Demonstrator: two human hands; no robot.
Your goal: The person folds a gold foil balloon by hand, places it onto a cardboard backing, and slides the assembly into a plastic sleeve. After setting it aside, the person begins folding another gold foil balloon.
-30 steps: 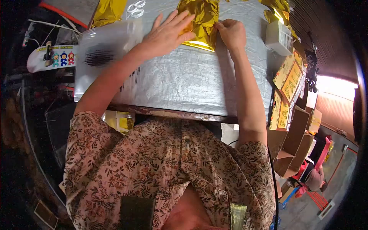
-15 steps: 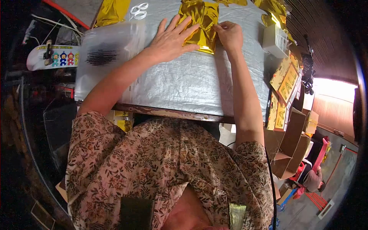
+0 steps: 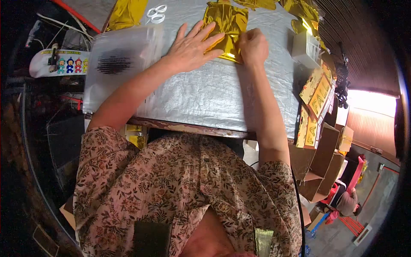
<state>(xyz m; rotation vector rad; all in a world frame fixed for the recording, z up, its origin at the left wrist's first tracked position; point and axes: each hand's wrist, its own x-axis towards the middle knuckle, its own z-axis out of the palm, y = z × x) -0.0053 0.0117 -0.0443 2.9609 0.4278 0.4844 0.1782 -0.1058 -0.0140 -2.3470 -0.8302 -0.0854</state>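
A shiny gold foil sheet or packet [image 3: 230, 20] lies crinkled on the silver-covered table [image 3: 201, 94]. My left hand [image 3: 193, 48] rests on its left side, palm down, with fingers spread over the foil and the table cover. At the foil's right edge is my right hand [image 3: 255, 46], fingers curled and pressed together against the lower right side. The fingertips are partly hidden, but they appear to pinch the foil's edge.
A stack of clear plastic bags [image 3: 122, 81] lies left. White loops [image 3: 157, 14] and more gold foil [image 3: 127, 13] are at the back. On the right stand a white box [image 3: 305, 49], printed yellow cards [image 3: 319, 100] and cardboard boxes [image 3: 323, 150]. Another person [image 3: 347, 201] is far right.
My right hand has moved slightly down along the foil's right edge, its fingers curling more. The foil has shifted a little to the right. My left hand stays spread on it.
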